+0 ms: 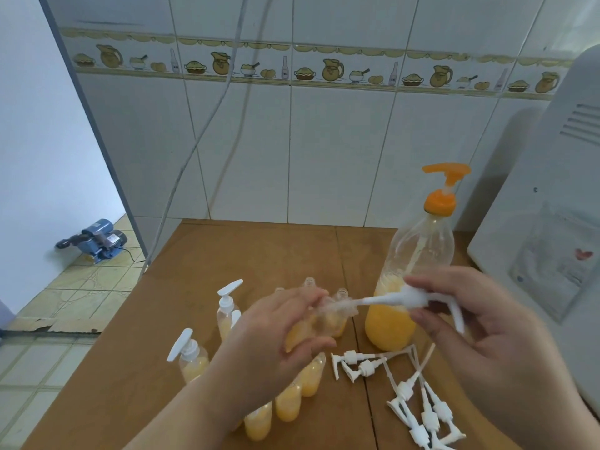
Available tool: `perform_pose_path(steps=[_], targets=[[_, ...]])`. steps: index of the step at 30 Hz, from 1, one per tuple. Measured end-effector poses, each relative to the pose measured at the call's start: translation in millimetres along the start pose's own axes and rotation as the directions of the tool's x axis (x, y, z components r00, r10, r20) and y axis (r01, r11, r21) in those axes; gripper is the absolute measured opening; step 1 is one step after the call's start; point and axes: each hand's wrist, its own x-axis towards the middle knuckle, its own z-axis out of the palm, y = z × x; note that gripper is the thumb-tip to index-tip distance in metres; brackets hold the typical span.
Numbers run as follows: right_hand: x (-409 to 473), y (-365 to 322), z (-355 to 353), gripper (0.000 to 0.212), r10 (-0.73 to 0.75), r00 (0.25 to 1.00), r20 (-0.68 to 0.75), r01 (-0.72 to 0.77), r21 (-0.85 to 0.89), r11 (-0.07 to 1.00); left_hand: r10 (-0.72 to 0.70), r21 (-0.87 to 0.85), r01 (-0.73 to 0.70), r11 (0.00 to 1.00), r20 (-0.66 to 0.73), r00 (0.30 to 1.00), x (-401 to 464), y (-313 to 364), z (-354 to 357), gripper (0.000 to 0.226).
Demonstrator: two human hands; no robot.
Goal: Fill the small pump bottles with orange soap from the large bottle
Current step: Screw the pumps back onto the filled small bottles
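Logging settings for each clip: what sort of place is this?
Probably a home kitchen or utility corner: a tiled wall with a food-motif border, a white appliance beside the wooden table, and a water pump on the floor.

Left hand grips small bottle; right hand holds pump.

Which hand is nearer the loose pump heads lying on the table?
Right. The right hand holds a white pump just above the loose pump heads; the left hand grips a small bottle further left.
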Motion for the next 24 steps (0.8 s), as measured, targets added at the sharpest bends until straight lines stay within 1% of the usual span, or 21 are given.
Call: perform_pose_path(steps=[2,3,4,5,7,9,10,12,13,14,16,18,19,22,23,24], targets=[[8,-12,4,0.030,0.050,0.995,0.083,-0.059,0.099,0.993,0.079,-0.025,-0.078,0.997,0.024,0.997,3,9,4,0.046],[12,-19,9,0.029,0.081,0.992,0.102,-0.093,0.122,0.988,0.080,-0.071,-0.078,0.994,0.026,0.996,4,12,7,0.046],[16,-22,17,0.026,0.125,0.987,0.101,-0.138,0.139,0.981,0.064,-0.121,-0.062,0.991,0.015,0.998,6,14,8,0.045],[20,-24,24,0.028,0.188,0.978,0.096,-0.202,0.172,0.964,0.039,-0.157,-0.040,0.987,-0.006,0.999,7,15,10,0.041],[29,-22,35,0.043,0.296,0.950,0.096,-0.310,0.210,0.927,-0.016,-0.202,0.005,0.979,-0.051,0.999,10,19,13,0.033],[36,-16,39,0.047,0.357,0.922,0.149,-0.385,0.265,0.884,-0.079,-0.274,0.051,0.960,-0.092,0.993,14,23,14,0.027],[40,-14,39,0.044,0.378,0.903,0.202,-0.426,0.332,0.841,-0.125,-0.318,0.086,0.944,-0.104,0.987,15,24,14,0.023],[44,-9,41,0.033,0.406,0.861,0.307,-0.509,0.519,0.687,-0.204,-0.375,0.150,0.915,-0.107,0.973,17,22,15,0.017],[45,-8,43,0.029,0.414,0.842,0.345,-0.537,0.593,0.599,-0.227,-0.392,0.171,0.904,-0.101,0.969,17,21,15,0.020],[46,-6,46,0.027,0.421,0.828,0.370,-0.556,0.638,0.532,-0.242,-0.412,0.184,0.892,-0.093,0.966,17,21,16,0.028],[46,-4,52,0.028,0.443,0.805,0.394,-0.582,0.666,0.467,-0.268,-0.470,0.207,0.858,-0.066,0.961,17,21,17,0.041],[46,-3,57,0.039,0.452,0.785,0.423,-0.607,0.669,0.429,-0.300,-0.537,0.242,0.808,-0.022,0.954,16,23,17,0.044],[46,-4,58,0.040,0.438,0.780,0.446,-0.614,0.682,0.398,-0.324,-0.580,0.265,0.770,0.001,0.946,15,25,17,0.044],[44,-4,61,0.031,0.428,0.763,0.484,-0.615,0.746,0.253,-0.403,-0.707,0.327,0.627,0.065,0.913,14,28,17,0.047],[43,-5,61,0.032,0.435,0.757,0.487,-0.611,0.764,0.207,-0.416,-0.721,0.339,0.604,0.078,0.906,14,28,17,0.049],[42,-4,62,0.035,0.437,0.758,0.484,-0.604,0.773,0.192,-0.423,-0.723,0.346,0.597,0.082,0.902,14,28,17,0.051]])
